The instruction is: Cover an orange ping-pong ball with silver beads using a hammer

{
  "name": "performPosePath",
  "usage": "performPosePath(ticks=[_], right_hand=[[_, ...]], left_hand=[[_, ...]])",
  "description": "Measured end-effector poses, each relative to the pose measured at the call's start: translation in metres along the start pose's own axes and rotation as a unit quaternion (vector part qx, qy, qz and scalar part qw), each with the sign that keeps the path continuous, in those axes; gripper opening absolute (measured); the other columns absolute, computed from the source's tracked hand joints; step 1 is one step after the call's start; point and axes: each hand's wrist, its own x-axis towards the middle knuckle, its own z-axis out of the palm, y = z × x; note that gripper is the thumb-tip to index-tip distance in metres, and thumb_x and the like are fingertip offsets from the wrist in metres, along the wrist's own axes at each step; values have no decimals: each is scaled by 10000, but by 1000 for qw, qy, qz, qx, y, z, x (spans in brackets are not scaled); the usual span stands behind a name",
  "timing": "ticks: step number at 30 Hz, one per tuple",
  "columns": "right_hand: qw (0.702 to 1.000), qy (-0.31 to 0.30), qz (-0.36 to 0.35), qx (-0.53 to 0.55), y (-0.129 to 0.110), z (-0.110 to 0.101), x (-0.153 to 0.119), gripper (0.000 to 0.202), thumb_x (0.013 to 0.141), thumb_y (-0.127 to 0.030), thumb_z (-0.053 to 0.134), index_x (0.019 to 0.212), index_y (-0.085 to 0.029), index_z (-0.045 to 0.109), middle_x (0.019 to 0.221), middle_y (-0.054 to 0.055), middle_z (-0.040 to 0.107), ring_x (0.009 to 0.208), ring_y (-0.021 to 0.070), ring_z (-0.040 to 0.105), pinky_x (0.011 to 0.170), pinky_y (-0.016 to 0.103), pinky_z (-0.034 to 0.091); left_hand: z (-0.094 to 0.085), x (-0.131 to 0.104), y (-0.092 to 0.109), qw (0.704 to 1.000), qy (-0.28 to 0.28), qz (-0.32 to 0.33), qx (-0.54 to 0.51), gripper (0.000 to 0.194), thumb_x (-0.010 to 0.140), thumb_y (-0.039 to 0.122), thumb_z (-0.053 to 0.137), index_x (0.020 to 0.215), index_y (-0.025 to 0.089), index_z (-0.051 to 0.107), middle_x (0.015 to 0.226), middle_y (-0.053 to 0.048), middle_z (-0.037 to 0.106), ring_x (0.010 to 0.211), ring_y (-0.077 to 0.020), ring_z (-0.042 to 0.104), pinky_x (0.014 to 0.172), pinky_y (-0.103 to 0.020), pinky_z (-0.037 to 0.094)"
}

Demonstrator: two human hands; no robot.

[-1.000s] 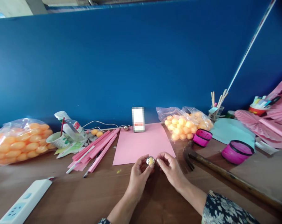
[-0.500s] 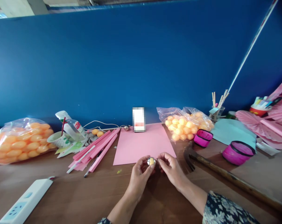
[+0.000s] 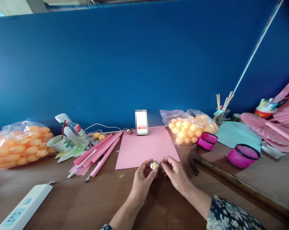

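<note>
My left hand (image 3: 142,179) is closed around a small shiny silver ball (image 3: 151,165) with a yellow patch (image 3: 155,165) facing up. Its thumb presses the near side of the ball, and the fingers curl behind it. Close by on the ball's right side, my right hand (image 3: 173,172) has thumb and forefinger pinched together. Whatever lies between those fingertips is too small to make out. Both hands are just above the brown table (image 3: 87,204), by the near edge of a pink paper sheet (image 3: 146,147).
A pick-like hammer (image 3: 221,171) lies to the right, beside two magenta bands (image 3: 242,158). Bags of orange balls stand left (image 3: 20,148) and right (image 3: 187,129). Pink strips (image 3: 103,150), a cup (image 3: 59,143), a phone (image 3: 141,123) and a power strip (image 3: 25,207) are also there.
The yellow patch on the silver ball looks slightly turned. Both hands keep almost the same place and grip, while the whole view has shifted a little.
</note>
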Motion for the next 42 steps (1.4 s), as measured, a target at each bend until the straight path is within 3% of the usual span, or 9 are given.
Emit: performPosePath(ticks=[12,42], right_hand=[[996,15,-58,-65,-5,0,-2,81,797,-256,547,769,-190,586,763,2,609,745,149,553,716,243,432],[997,-4,-42,-64,-14,1,-5,151,784,-312,564,739,-177,616,754,21,645,751,174,585,738,268,445]], left_hand=[[-3,5,-6,999,6,33,11,459,656,219,692,1086,153,546,1010,-85,656,958,-186,599,883,-314,442],[-1,2,-2,999,5,28,-39,407,672,268,685,1046,145,581,1022,-103,673,985,-216,609,911,-345,448]])
